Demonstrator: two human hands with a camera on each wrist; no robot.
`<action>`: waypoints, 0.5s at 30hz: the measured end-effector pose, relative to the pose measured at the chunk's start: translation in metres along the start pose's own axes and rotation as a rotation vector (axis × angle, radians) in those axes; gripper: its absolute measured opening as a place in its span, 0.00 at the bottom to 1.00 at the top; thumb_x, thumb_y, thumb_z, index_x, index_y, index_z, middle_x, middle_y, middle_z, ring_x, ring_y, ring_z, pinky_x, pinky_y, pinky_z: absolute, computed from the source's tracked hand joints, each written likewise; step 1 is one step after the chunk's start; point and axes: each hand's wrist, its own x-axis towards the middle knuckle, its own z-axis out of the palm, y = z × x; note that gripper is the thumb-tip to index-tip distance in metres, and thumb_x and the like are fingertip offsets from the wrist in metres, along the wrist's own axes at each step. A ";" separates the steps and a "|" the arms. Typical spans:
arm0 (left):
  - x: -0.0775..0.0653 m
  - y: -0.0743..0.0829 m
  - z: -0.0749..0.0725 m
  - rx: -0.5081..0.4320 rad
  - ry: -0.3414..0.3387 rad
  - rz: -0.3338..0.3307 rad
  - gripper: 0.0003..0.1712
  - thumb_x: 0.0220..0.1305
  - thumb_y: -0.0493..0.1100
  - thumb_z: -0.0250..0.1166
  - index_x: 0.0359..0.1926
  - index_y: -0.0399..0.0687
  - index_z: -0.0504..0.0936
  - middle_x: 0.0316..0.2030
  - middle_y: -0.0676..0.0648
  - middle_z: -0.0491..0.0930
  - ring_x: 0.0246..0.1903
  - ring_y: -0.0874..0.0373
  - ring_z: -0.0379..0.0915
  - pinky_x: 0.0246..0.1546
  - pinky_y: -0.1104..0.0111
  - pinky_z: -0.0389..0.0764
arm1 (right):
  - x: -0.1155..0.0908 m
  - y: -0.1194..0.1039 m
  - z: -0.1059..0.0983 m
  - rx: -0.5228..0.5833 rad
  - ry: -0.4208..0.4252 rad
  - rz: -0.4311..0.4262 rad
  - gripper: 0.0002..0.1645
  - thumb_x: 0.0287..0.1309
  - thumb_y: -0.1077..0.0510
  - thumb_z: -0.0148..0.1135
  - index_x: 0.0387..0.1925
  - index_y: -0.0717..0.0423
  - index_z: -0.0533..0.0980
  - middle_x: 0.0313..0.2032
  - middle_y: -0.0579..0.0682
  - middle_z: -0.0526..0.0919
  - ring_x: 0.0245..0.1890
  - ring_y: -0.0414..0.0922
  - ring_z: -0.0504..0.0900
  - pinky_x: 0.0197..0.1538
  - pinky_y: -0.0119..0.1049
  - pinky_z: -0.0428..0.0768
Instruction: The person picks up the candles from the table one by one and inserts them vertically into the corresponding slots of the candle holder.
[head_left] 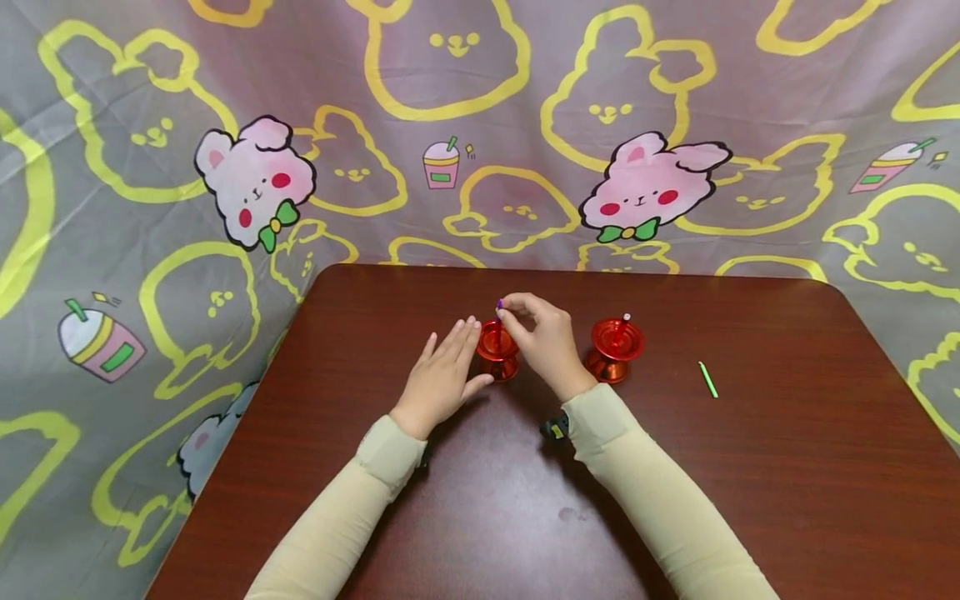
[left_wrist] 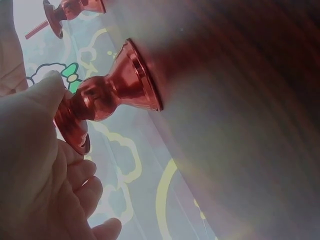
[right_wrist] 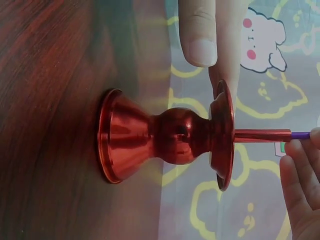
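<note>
A shiny red candle holder (head_left: pixel 498 350) stands upright on the table, with a dish on top and a thin red tube (right_wrist: pixel 262 135) rising from it. My left hand (head_left: pixel 442 375) lies beside it with fingers stretched out; in the left wrist view the thumb and fingers are around the dish's edge. My right hand (head_left: pixel 546 337) pinches a thin purple candle (right_wrist: pixel 301 135) between thumb and fingertips. The candle's lower end meets the top of the tube; how deep it sits is hidden. A matching red candle holder (head_left: pixel 615 348) stands to the right, with a white-tipped piece in its tube.
A thin green candle (head_left: pixel 708 379) lies on the brown table (head_left: pixel 810 467) to the right of both holders. A patterned cloth (head_left: pixel 480 208) hangs behind the table's far edge and along its left side.
</note>
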 end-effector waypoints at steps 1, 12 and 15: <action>0.000 0.000 0.000 0.004 -0.001 0.000 0.46 0.74 0.63 0.54 0.80 0.41 0.52 0.79 0.43 0.51 0.78 0.51 0.45 0.74 0.46 0.52 | 0.000 0.000 0.000 0.001 0.001 0.002 0.08 0.61 0.64 0.71 0.41 0.63 0.83 0.38 0.55 0.89 0.37 0.48 0.88 0.43 0.44 0.87; 0.000 0.000 -0.002 0.003 0.003 0.002 0.46 0.74 0.62 0.56 0.79 0.41 0.53 0.78 0.42 0.52 0.78 0.51 0.46 0.74 0.46 0.53 | 0.000 0.000 0.000 0.028 0.021 0.013 0.08 0.60 0.64 0.72 0.41 0.63 0.84 0.38 0.55 0.89 0.37 0.48 0.88 0.43 0.43 0.87; 0.001 0.001 -0.002 0.002 -0.006 -0.001 0.46 0.74 0.63 0.55 0.79 0.41 0.53 0.79 0.43 0.51 0.78 0.51 0.45 0.74 0.46 0.52 | 0.000 0.000 0.000 0.032 0.021 0.016 0.08 0.60 0.64 0.72 0.41 0.63 0.84 0.38 0.55 0.89 0.37 0.48 0.88 0.42 0.43 0.86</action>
